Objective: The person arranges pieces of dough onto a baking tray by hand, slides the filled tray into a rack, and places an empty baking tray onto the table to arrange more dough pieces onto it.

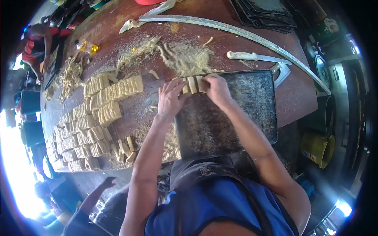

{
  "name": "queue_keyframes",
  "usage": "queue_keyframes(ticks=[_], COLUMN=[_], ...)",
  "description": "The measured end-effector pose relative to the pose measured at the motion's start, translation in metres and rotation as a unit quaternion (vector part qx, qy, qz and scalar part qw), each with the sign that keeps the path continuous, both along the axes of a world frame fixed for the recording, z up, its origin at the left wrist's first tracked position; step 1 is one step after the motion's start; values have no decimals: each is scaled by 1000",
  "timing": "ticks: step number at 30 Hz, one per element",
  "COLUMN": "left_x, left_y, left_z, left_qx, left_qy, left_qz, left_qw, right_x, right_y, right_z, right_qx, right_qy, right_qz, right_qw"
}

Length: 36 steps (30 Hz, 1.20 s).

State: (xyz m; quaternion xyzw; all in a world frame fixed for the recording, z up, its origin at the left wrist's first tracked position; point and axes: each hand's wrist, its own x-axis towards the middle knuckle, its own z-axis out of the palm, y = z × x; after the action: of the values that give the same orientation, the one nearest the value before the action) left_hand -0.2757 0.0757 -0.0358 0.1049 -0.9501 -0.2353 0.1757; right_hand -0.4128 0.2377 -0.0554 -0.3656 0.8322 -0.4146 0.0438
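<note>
Blue sleeveless fabric clothing [220,200] is nearest the camera. Beyond lies a red-brown worktop [295,100], carrying a black rectangular metal tray [232,122]. Left hand [171,95] and right hand [217,90], slightly apart, grip pale strip-shaped dough pieces [192,84] at the tray's far left corner.

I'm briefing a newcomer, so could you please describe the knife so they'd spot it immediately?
On the reddish table, look just beyond the dark tray. The knife lies there, pale-handled and much shorter than the metal strip behind it.
</note>
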Motion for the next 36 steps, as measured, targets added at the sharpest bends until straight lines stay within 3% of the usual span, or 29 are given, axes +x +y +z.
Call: queue_keyframes(ticks=[1, 3, 6, 8, 9, 10, 11, 12, 13, 15, 16, 17, 18, 19, 22, 23, 24, 25, 26, 27, 28, 30, 32, 34, 36], left_x=[12, 52, 142, 204, 234, 259, 277, 297, 304, 302, 306, 304, 305, 306, 305, 310, 304, 297, 285, 276, 262, 221, 176, 123, 70], left_y=[-8, -41, -92, -119, -134, -148, -151, -165, -164, -143, -146, -141, -136, -138, -147, -153, -149, -152, -148, -151, -152, -136, -107, -78, -48], left_z=[9, 18, 35, 51, 52, 53, 62, 44, 44, 59, 31, 23, 21, 21, 31, 12, 25, 16, 30, 20, 18, 23, 25, 23, 37], left_qx=[8, 19, 64, 208, 179, 148, 173, 190, 175, 187, 178, 119, 60, 72, 183, 191, 293, 442, 437, 450, 459, 501, 544, 633, 608], left_qy=[22, 19, 24, -67, -122, -174, -230, -304, -298, -294, -280, -277, -274, -261, -283, -214, -114, -62, -21, -31, -42, -52, -65, -62, -70], left_qz=[28, 64, 140, 270, 294, 312, 310, 298, 290, 297, 287, 289, 290, 265, 253, 235, 227, 221, 203, 188, 179, 157, 150, 84, 67], left_qw=[999, 998, 988, 938, 931, 922, 906, 885, 893, 889, 899, 909, 915, 926, 907, 929, 922, 867, 876, 872, 869, 849, 823, 767, 788], right_x=[-4, 10, 13, 43, 60, 94, 127, 156, 183, 230, 248, 259, 269, 274, 272, 264, 259, 242, 225, 207, 188, 138, 90, 52, 25], right_y=[3, 5, 20, 6, 4, -16, -40, -62, -85, -137, -156, -166, -172, -177, -169, -164, -149, -145, -138, -122, -104, -66, -30, 0, 23], right_z=[-5, 36, 16, 19, 25, 45, 67, 59, 54, 20, 13, 16, 17, 20, 34, 28, 2, 12, 27, 41, 56, 49, 30, 27, 22], right_qx=[-10, 67, 4, 24, 42, 31, 103, 40, 95, -7, -43, -38, 65, 168, 267, 283, 146, 194, 225, 229, 154, -10, -91, -98, -111], right_qy=[36, -13, -55, -60, -59, -41, -125, -60, -89, 54, 124, 126, 157, 186, 140, 131, 228, 55, -123, -118, -258, -466, -502, -498, -502], right_qz=[-2, -42, -46, -40, -58, -5, 30, 136, 226, 406, 461, 458, 486, 507, 417, 417, 354, 336, 307, 287, 205, 56, -36, -51, -43], right_qw=[999, 997, 997, 997, 996, 999, 986, 988, 965, 912, 878, 879, 857, 825, 858, 854, 895, 920, 916, 922, 932, 883, 860, 860, 857])
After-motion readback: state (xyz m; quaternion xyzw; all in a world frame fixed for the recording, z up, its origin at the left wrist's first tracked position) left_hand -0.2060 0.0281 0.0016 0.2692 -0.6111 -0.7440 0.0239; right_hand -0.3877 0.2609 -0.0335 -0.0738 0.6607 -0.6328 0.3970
